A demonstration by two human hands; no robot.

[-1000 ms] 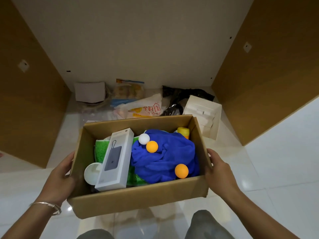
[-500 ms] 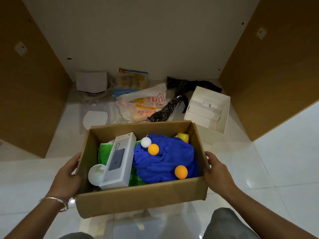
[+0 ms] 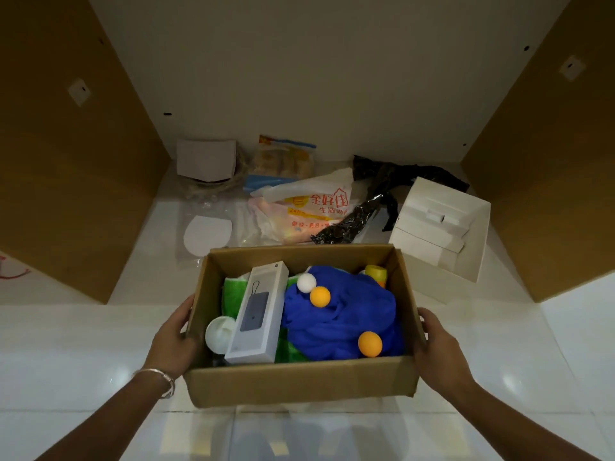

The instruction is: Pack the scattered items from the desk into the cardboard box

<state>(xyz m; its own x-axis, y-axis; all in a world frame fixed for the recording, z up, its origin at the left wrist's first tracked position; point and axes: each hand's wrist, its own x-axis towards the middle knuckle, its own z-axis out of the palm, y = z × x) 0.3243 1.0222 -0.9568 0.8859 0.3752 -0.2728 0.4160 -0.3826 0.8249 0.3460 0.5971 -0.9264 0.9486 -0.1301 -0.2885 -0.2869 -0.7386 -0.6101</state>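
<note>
Open brown cardboard box (image 3: 299,382), long axis left–right, on white tiled floor (image 3: 66,344), grasped by left hand (image 3: 173,341) and right hand (image 3: 436,354). Contents: two orange balls (image 3: 369,344), one white ball (image 3: 306,282), one blue cloth (image 3: 342,321), one white carton (image 3: 258,314) pointing away.

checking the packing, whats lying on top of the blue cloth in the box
On the blue cloth rest a white ball and two orange balls. Green fabric shows at its edge; whatever else lies beneath is covered.
</note>
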